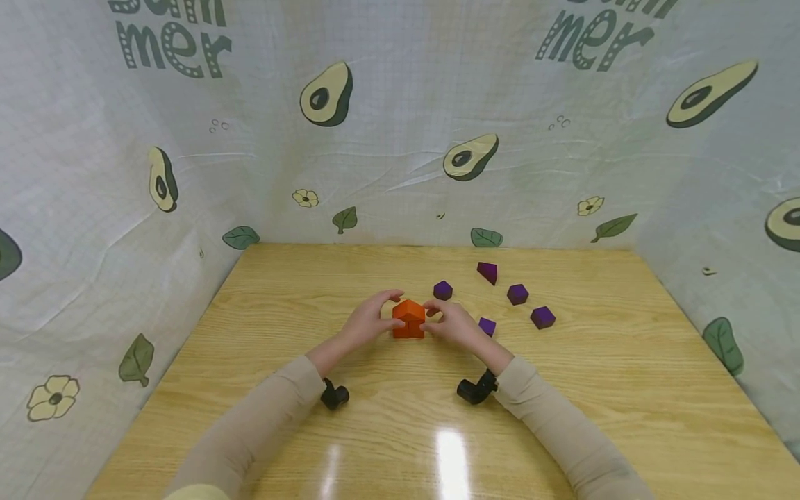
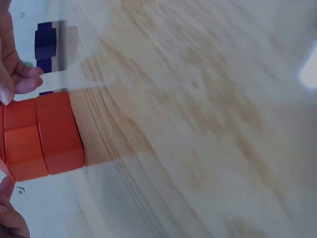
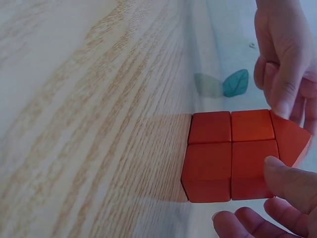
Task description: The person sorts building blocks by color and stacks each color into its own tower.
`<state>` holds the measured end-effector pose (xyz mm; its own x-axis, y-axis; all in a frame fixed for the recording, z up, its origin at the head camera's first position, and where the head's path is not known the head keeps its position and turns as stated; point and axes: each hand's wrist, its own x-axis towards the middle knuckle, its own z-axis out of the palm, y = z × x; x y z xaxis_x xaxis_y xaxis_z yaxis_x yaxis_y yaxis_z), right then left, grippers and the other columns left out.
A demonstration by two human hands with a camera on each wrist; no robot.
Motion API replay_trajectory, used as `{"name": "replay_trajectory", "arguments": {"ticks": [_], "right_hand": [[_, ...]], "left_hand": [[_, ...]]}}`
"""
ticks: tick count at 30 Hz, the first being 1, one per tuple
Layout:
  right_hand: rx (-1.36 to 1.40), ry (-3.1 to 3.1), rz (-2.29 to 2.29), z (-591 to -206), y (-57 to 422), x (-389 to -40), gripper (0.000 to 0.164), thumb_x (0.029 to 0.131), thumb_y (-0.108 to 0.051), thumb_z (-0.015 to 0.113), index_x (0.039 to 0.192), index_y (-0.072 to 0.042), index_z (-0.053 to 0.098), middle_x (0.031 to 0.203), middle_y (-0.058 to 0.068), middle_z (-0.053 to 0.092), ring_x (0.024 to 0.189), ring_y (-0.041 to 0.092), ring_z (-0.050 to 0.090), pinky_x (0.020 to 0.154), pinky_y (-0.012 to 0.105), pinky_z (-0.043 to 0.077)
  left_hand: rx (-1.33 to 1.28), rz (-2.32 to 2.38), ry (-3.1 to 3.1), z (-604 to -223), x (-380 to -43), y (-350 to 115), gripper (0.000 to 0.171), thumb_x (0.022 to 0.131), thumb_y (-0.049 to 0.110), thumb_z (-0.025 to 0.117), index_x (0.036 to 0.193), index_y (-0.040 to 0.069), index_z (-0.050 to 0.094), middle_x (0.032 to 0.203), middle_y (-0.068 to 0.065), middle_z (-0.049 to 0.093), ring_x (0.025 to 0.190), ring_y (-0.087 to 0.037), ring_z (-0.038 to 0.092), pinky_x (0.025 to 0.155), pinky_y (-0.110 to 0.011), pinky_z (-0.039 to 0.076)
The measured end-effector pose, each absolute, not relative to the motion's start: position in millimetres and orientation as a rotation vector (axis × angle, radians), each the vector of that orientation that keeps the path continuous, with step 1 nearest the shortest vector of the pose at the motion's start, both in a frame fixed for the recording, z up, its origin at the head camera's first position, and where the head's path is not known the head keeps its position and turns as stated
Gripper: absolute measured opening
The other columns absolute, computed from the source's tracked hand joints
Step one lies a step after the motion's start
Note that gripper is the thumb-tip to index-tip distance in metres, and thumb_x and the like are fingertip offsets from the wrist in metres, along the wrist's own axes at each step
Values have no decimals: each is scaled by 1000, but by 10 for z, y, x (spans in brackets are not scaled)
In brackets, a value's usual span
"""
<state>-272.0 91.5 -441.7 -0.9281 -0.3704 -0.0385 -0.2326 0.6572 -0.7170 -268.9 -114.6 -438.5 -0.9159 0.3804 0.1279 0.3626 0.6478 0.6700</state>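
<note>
- Beige fabric sleeves (image 1: 256, 417) reach in from 7 and 5 o'clock; small black curved devices (image 1: 476, 389) sit at the wrists.
- Left grip (image 1: 364, 321), a bare hand at 9 o'clock of the stack, bends its thumb and fingers to pinch the upper part.
- Right grip (image 1: 456, 325), a bare hand at 3 o'clock, pinches the opposite side, its thumb on the front near the prism's base.
- Orange-red stack of smooth-faced blocks (image 3: 207, 168), two layers high, stands upright between both grips on the yellowish wood-grained table (image 1: 281, 278); an orange triangular prism (image 1: 409, 310) caps it like a roof.
- Five purple angular blocks (image 1: 517, 294) lie between 1 and 3 o'clock of the stack.
- White avocado-printed cloth (image 1: 387, 208) hangs at 12 o'clock.
</note>
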Motion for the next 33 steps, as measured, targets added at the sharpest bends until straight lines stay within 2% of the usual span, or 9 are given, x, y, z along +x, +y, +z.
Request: {"name": "replay_trajectory", "arguments": {"ticks": [2, 5, 7, 9, 12, 23, 33], "right_hand": [[-486, 2692, -1129, -4408, 915, -2721, 45, 84, -20, 67, 123, -5, 54, 108, 12, 62, 76, 18, 58, 68, 29, 50], [-484, 2693, -1137, -4404, 916, -2725, 47, 84, -20, 67, 125, -5, 53, 108, 13, 62, 74, 17, 57, 68, 28, 50], [-500, 2698, -1136, -4405, 918, -2726, 45, 84, -19, 67, 125, -5, 54, 108, 13, 62, 73, 17, 57, 67, 28, 50], [-509, 2699, -1134, -4409, 920, -2727, 42, 84, -19, 67, 123, -6, 55, 108, 13, 62, 74, 17, 57, 67, 27, 49], [-525, 2708, -1130, -4410, 918, -2723, 39, 84, -19, 67, 120, -6, 57, 108, 13, 62, 75, 18, 57, 68, 28, 50], [-513, 2694, -1131, -4411, 916, -2722, 39, 85, -22, 66, 119, -6, 58, 110, 13, 62, 79, 18, 57, 71, 29, 50], [-524, 2696, -1146, -4403, 907, -2709, 40, 85, -24, 65, 121, -6, 57, 110, 11, 62, 76, 16, 57, 68, 27, 49]], "left_hand": [[628, 1151, 2822, -4392, -2695, -1181, 56, 82, 20, 69, 132, 11, 46, 122, -6, 57, 100, -26, 55, 84, -38, 45], [639, 1161, 2811, -4408, -2705, -1222, 56, 81, 17, 70, 132, 9, 47, 121, -6, 58, 84, -24, 55, 73, -35, 45], [640, 1155, 2811, -4417, -2707, -1239, 55, 81, 17, 70, 131, 10, 47, 119, -5, 59, 69, -20, 49, 64, -29, 42], [649, 1141, 2819, -4425, -2710, -1248, 54, 81, 18, 69, 130, 11, 49, 117, -4, 60, 60, -16, 41, 58, -25, 38], [659, 1117, 2838, -4433, -2713, -1252, 52, 81, 18, 69, 128, 11, 50, 114, -3, 62, 56, -11, 38, 54, -21, 36], [663, 1094, 2844, -4445, -2728, -1256, 50, 82, 18, 68, 128, 11, 50, 114, -2, 62, 58, -12, 39, 55, -23, 37], [681, 1085, 2844, -4460, -2744, -1268, 49, 83, 19, 67, 128, 12, 50, 113, -2, 62, 56, -11, 39, 54, -22, 36]]}}
